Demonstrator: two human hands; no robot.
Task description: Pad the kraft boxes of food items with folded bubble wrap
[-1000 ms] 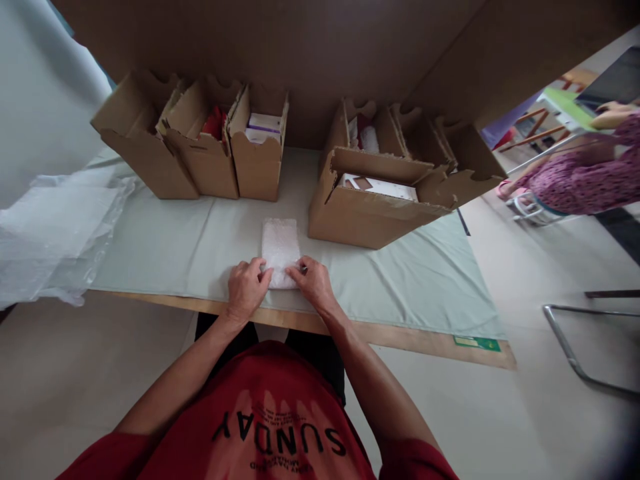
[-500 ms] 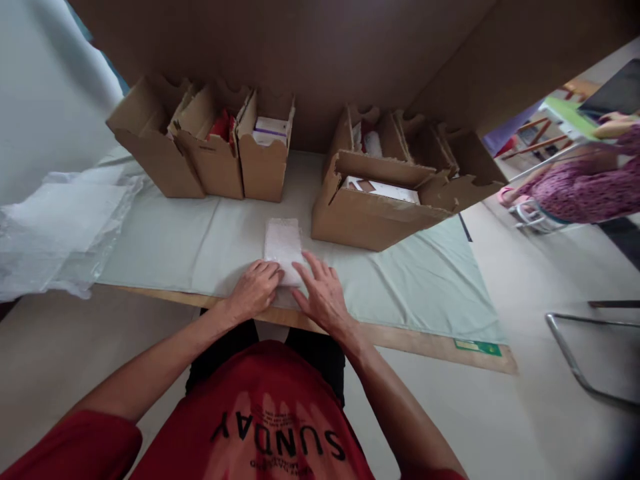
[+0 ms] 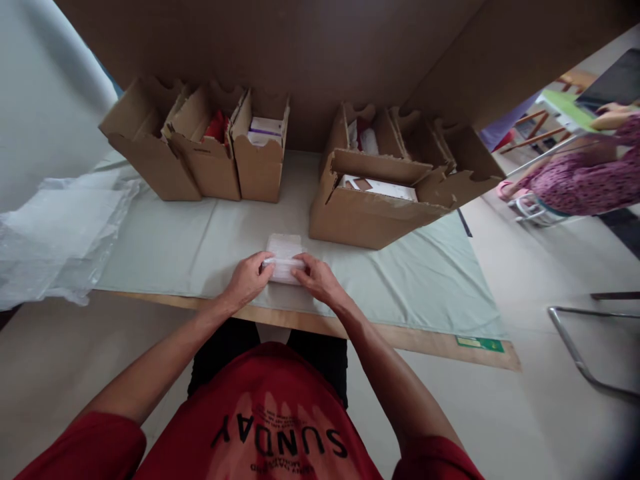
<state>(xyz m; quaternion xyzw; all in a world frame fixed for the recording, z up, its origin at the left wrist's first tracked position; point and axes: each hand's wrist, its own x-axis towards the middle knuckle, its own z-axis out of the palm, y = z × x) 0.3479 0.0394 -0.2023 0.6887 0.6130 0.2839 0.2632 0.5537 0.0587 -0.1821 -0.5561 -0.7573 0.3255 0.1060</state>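
Note:
A white foam sheet [image 3: 284, 257] lies on the pale green mat [image 3: 165, 247] near the table's front edge, its near end folded up over the rest. My left hand [image 3: 247, 280] pinches the fold's left side. My right hand [image 3: 316, 278] pinches its right side. Both hands have the fingers curled onto the sheet.
Three small open cardboard boxes [image 3: 200, 150] stand at the back left, a larger open cardboard box [image 3: 380, 193] at the back right. Clear plastic sheeting [image 3: 55, 233] lies at the left. Another person [image 3: 585, 177] sits far right. A metal chair frame [image 3: 575, 347] stands on the floor.
The sheet lay flat and long before; its near end is now folded over, so it looks shorter. Both hands moved forward with the fold and closed on it.

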